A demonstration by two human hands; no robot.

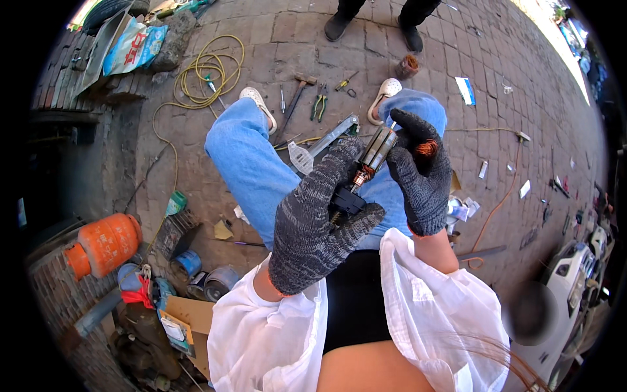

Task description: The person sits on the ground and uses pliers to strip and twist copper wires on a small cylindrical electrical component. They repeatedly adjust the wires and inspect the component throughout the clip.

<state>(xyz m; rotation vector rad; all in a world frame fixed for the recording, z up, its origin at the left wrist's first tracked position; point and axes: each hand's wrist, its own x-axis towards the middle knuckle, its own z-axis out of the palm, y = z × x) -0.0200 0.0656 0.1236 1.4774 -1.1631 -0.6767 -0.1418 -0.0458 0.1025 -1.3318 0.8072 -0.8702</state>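
Gloved left hand (313, 228) clasps a motor rotor (377, 149) by its black lower end; rotor tilts above the blue jeans (245, 173). Gloved right hand (421, 173), grip curled about a copper wire bundle (426, 149), sits beside the core. Hammer (304, 79), pliers (319, 107) on brick floor (284, 57).

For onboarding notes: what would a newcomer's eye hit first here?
First, the motor armature between the gray-gloved left hand and right hand, above the blue jeans. Then the bright orange gas cylinder at left, and the coiled yellow cable on the brick paving, upper left.
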